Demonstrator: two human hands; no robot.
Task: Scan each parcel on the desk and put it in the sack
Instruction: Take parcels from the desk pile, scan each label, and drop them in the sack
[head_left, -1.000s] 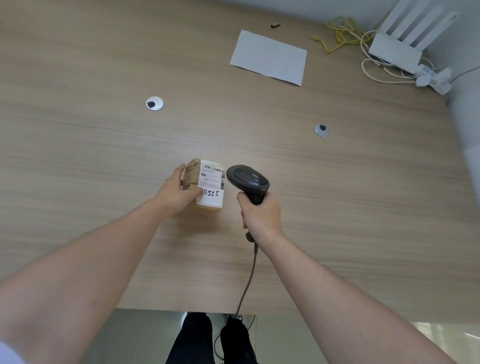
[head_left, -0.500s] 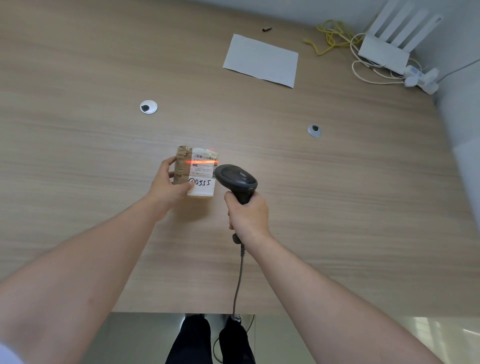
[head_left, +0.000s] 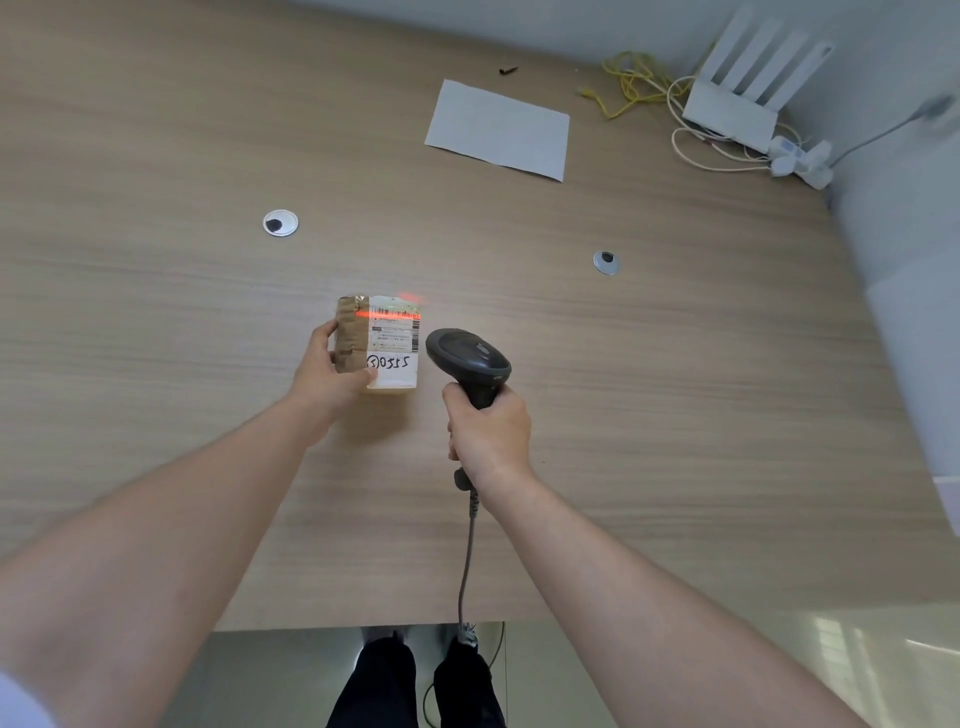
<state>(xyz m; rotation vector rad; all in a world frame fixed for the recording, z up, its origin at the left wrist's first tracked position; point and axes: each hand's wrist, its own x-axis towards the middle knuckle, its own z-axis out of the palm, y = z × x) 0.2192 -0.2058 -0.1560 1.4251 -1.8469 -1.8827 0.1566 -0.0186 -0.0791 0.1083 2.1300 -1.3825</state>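
Note:
A small brown parcel (head_left: 379, 343) with a white shipping label marked "0555" is held above the wooden desk (head_left: 675, 415) by my left hand (head_left: 324, 371), whose fingers and thumb grip its left side. My right hand (head_left: 488, 428) grips the handle of a black barcode scanner (head_left: 467, 358), just right of the parcel, its head pointing at the label. A red scan line lies across the barcode at the label's top. The scanner's grey cable hangs down past the desk's front edge. No sack is in view.
A white sheet of paper (head_left: 498, 130) lies at the back of the desk. Two round cable grommets (head_left: 280, 223) (head_left: 606, 262) sit in the desktop. A white router (head_left: 743, 98) with yellow and white cables stands in the back right corner.
The red scan line came on across the parcel's barcode. My left hand turned the parcel more upright, and the scanner drew back slightly to the right of it.

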